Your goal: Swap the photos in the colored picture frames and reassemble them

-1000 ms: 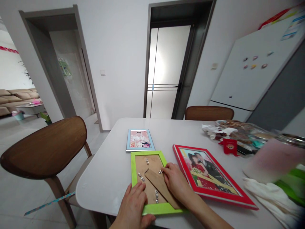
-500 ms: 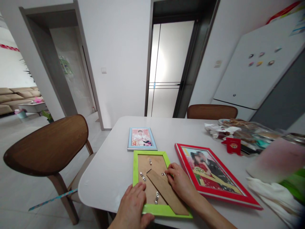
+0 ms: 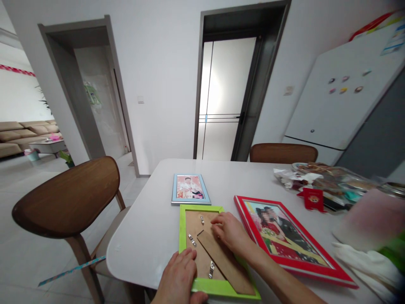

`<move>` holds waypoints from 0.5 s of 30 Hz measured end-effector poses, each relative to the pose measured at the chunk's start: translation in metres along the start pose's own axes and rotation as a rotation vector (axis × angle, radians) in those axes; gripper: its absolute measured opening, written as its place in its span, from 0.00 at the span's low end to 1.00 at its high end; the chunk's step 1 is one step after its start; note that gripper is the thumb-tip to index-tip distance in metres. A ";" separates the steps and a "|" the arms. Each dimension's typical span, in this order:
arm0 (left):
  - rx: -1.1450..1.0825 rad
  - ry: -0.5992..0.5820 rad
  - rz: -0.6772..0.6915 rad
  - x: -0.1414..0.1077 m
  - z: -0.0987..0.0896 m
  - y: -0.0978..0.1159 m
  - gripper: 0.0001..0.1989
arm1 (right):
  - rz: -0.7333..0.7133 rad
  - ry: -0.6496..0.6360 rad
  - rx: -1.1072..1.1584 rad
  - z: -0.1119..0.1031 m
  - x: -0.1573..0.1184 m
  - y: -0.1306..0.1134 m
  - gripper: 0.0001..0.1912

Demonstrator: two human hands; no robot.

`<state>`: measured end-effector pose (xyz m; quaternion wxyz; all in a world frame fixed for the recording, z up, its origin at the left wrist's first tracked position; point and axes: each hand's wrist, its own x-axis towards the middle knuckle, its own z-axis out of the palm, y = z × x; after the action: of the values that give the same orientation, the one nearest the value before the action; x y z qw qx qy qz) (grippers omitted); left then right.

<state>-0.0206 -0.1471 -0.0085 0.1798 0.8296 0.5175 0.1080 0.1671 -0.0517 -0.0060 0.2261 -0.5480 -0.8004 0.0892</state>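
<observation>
A photo frame with a lime-green border (image 3: pixel 209 287) lies face down on the table, its brown backing board (image 3: pixel 202 249) and hinged stand (image 3: pixel 226 264) facing up. Small metal turn clips show at the top (image 3: pixel 202 220), left (image 3: pixel 192 240) and bottom (image 3: pixel 211 269); the right one is hidden under my right hand. Along the frame's lower left corner, my left hand (image 3: pixel 180 274) holds the border, thumb at the bottom edge. Over the upper right of the backing, my right hand (image 3: pixel 232 234) has its fingers loosely bent near the top clip, with nothing visible in them.
To the right lies a red photo frame (image 3: pixel 335 276), picture up. A light-blue framed photo (image 3: pixel 207 196) lies behind the green one. Food packages (image 3: pixel 332 177), a red card (image 3: pixel 313 199), a pinkish container (image 3: pixel 360 219) and white cloth (image 3: pixel 363 261) occupy the right side. A chair (image 3: pixel 69 194) stands left.
My right hand has left the right-hand clip and moved up the backing toward the top clip. My left hand stays on the frame's corner. The view has tilted slightly upward.
</observation>
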 end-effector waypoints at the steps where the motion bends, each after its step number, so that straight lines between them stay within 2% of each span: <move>1: 0.005 -0.002 -0.004 0.001 0.000 -0.001 0.21 | -0.016 -0.010 0.008 0.003 0.008 -0.002 0.12; 4: 0.009 -0.007 -0.013 0.003 0.002 -0.003 0.25 | -0.035 -0.031 0.017 0.014 0.027 -0.007 0.11; 7: -0.006 0.006 -0.009 0.004 0.006 -0.006 0.26 | 0.016 -0.021 0.005 0.027 0.038 -0.009 0.10; 15: -0.067 0.018 -0.040 0.005 0.005 -0.004 0.27 | 0.336 0.011 -0.060 0.042 0.061 -0.008 0.09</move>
<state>-0.0197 -0.1415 -0.0151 0.2050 0.8116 0.5317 0.1289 0.1231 0.0057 -0.0236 0.1958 -0.6811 -0.6986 0.0989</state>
